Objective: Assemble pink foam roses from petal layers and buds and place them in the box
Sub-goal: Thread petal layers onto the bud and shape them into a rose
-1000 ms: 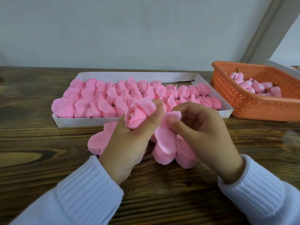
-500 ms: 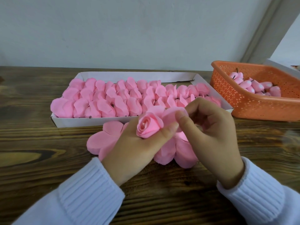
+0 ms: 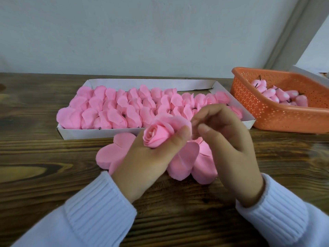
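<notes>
- The left hand (image 3: 151,157) grips the pink foam rose (image 3: 156,134) above the petal layers (image 3: 185,161), just before the rose-filled white box (image 3: 99,133).
- The right hand (image 3: 229,143) curls beside the rose; whether it pinches a petal is unclear.
- Buds (image 3: 283,95) lie in the orange basket (image 3: 267,111).

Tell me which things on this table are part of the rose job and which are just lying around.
Job: rose in the left hand; petal layers; buds in the orange basket; white box of finished roses.
Lying about: white tray edge behind the basket, mostly out of frame.
</notes>
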`<control>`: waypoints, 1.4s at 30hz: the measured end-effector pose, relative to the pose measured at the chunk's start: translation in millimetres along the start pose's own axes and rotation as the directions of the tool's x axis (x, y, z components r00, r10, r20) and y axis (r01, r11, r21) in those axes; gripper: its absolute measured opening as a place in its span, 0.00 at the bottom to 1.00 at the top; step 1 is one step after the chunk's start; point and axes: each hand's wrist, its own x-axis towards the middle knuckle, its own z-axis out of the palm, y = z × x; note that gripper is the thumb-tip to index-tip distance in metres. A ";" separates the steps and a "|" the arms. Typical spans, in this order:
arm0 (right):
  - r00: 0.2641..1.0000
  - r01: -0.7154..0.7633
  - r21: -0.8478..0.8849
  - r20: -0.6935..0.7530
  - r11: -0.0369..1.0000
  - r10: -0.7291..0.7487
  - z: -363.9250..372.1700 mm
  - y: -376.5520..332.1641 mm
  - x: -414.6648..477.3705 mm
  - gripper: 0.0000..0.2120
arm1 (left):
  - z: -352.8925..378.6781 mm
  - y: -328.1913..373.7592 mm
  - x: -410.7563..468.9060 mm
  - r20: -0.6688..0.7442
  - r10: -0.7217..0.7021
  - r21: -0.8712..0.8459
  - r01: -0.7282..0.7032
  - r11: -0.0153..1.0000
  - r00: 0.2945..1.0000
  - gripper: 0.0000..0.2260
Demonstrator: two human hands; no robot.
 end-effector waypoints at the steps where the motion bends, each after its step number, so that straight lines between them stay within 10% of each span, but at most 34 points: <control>1: 0.996 -0.088 0.096 0.018 0.991 0.087 1.4 1.5 0.0 0.10 | -0.8 0.6 1.6 -0.005 -0.001 -0.046 0.001 0.999 1.000 0.08; 5: 0.927 -0.357 0.237 0.213 0.903 0.310 3.8 7.6 -0.4 0.14 | -4.9 -7.5 5.1 0.012 -0.059 -0.195 0.060 0.979 0.998 0.27; 17: 0.853 -0.521 0.461 0.298 0.718 0.428 14.8 3.4 -2.0 0.29 | -1.1 -4.9 0.9 0.036 -0.053 -0.075 0.055 0.996 0.998 0.19; 21: 0.783 -0.620 0.526 0.458 0.582 0.421 7.1 -2.8 1.7 0.14 | -5.7 -4.8 -0.3 0.104 -0.023 -0.038 0.027 0.999 0.994 0.15; 28: 0.668 -0.727 0.376 0.581 0.575 0.464 -2.3 1.3 5.5 0.16 | -9.5 0.0 -0.4 0.223 -0.096 0.034 0.090 0.995 0.970 0.26; 34: 0.674 -0.735 0.362 0.484 0.573 0.559 -4.8 1.7 8.4 0.12 | -4.6 5.7 0.0 0.167 0.030 -0.028 -0.025 0.999 0.985 0.08; 37: 0.751 -0.644 0.161 0.320 0.748 0.577 -5.4 -1.9 9.0 0.07 | -0.9 9.0 -0.7 0.079 0.072 -0.043 -0.068 0.997 0.994 0.08; 42: 0.990 -0.110 -0.378 0.043 0.919 0.136 -4.2 -1.6 2.9 0.05 | -4.9 -2.0 -0.3 -0.215 -0.033 0.042 0.042 0.998 0.976 0.20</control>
